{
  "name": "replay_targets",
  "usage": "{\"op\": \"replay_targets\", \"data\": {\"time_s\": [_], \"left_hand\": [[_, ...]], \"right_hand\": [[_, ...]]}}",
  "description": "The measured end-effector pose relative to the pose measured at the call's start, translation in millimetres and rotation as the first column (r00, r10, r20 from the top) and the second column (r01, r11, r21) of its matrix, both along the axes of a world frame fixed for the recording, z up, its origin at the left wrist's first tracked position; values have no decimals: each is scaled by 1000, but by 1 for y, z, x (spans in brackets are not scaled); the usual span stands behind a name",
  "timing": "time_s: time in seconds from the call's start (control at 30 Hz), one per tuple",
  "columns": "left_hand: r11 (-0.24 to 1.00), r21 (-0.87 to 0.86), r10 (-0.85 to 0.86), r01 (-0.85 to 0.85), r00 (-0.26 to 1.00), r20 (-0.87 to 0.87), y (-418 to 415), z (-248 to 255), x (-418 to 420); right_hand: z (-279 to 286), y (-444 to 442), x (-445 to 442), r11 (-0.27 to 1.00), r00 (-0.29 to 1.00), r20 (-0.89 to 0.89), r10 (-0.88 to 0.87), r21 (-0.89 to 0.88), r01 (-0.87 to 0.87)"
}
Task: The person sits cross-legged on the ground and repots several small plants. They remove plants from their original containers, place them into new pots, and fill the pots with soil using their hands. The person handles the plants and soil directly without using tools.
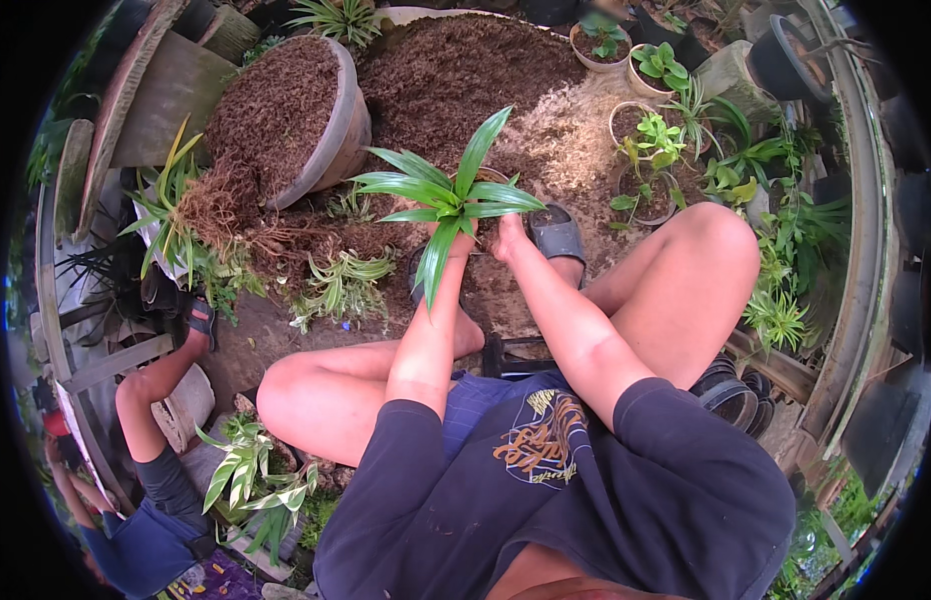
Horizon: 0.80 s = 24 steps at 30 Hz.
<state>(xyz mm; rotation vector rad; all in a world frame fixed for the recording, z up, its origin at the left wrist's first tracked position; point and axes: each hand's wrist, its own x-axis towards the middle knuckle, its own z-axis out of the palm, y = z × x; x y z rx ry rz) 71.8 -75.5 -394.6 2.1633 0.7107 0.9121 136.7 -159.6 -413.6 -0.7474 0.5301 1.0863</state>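
Observation:
A green plant with long pointed leaves (pixel 454 201) stands in a small round pot (pixel 489 175) on the ground between my feet. My left hand (pixel 462 238) is at the pot's near left side, its fingers mostly hidden under the leaves. My right hand (pixel 508 234) is at the pot's near right side, with its fingertips hidden behind the leaves and rim. Whether either hand grips the pot cannot be told. Beyond the pot lies a heap of dark brown potting soil (pixel 465 75). A large tilted tub (pixel 345 127) full of the same soil rests to the left.
Uprooted plants with bare roots (pixel 218 202) and variegated plants (pixel 345 285) lie at the left. Small potted plants (pixel 651 139) line the right side. Stacked black pots (pixel 724 394) stand by my right knee. Another person (pixel 154 510) sits at the lower left.

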Motion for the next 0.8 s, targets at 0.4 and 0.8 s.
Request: {"op": "replay_targets", "data": {"time_s": [0.4,0.8], "left_hand": [[997,-76,-37,17,963,-268,15,3,3],[952,-300,-6,-64,974,-225,18,-26,-3]], "right_hand": [[19,15,17,959,994,-41,101,-263,-108],[-36,-38,143,371,431,399,809,-916,152]]}}
